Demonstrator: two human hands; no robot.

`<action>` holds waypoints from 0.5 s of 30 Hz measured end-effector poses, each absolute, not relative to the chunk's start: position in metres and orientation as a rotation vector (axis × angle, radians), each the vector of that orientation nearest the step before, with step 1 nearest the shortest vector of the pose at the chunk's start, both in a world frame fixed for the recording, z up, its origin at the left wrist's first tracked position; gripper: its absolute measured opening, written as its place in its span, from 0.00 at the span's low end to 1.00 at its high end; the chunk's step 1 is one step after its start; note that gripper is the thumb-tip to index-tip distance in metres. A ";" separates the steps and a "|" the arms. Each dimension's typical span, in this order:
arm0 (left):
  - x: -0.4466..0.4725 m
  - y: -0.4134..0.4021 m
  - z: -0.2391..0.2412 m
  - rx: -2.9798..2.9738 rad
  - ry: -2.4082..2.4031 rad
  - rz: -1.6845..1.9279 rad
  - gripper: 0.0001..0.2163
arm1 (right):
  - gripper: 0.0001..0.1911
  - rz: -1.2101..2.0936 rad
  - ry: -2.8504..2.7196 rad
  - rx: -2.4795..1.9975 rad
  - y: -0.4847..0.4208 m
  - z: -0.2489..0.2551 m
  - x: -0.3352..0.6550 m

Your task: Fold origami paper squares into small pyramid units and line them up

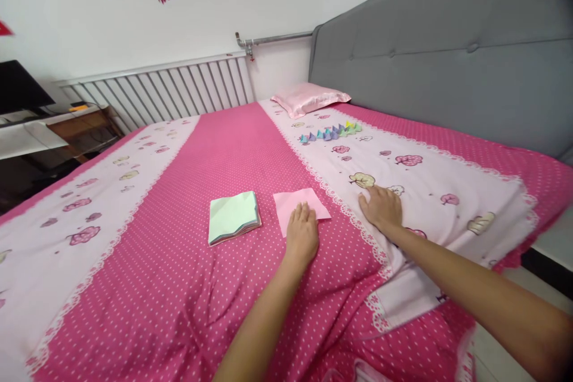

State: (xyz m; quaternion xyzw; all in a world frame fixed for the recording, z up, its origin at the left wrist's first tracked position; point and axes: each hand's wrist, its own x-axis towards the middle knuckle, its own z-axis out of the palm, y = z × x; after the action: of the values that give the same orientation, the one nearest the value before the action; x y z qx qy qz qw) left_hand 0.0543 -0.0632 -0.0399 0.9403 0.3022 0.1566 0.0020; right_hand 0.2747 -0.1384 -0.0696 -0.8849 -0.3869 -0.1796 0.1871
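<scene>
A square sheet of pink paper (286,206) lies flat on the bed. My left hand (303,233) rests on its lower right part, palm down with the fingers stretched out, covering some of it. To the left sits a stack of square paper (233,215), pale green on top, its front edge wavy. My right hand (382,206) lies palm down on the light pink strip of the bedspread, thumb apart from the fingers, with nothing visible in it. Farther back is a row of small folded paper pieces (331,132) in blue, purple, green and yellow.
The pink dotted bedspread (228,143) is wrinkled near me. A pink satin pillow (308,98) lies by the grey padded headboard (430,54). A white radiator (165,89) lines the wall. At far left stands a desk (78,125) with a black monitor (22,88).
</scene>
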 end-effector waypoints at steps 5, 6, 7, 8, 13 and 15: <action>0.059 -0.067 -0.034 2.863 0.900 0.489 0.20 | 0.21 -0.522 -1.078 -2.466 -0.138 -0.069 0.274; 0.056 -0.070 -0.033 2.856 0.877 0.531 0.20 | 0.21 -0.526 -1.077 -2.461 -0.139 -0.069 0.274; 0.051 -0.074 -0.032 2.850 0.842 0.586 0.21 | 0.21 -0.530 -1.079 -2.456 -0.139 -0.069 0.274; 0.045 -0.080 -0.032 2.842 0.800 0.654 0.22 | 0.21 -0.533 -1.081 -2.451 -0.139 -0.069 0.274; -0.012 -0.140 -0.050 2.805 0.627 0.935 0.23 | 0.21 -0.519 -1.088 -2.448 -0.139 -0.068 0.274; -0.042 -0.172 -0.059 2.788 0.635 0.906 0.27 | 0.20 -0.520 -1.084 -2.449 -0.139 -0.068 0.275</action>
State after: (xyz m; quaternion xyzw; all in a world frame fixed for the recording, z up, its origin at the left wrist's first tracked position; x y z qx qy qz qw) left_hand -0.0424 -0.1722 -0.0588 0.9271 0.2111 0.3014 0.0709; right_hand 0.2745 -0.1389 -0.0677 -0.8786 -0.3889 -0.1865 0.2051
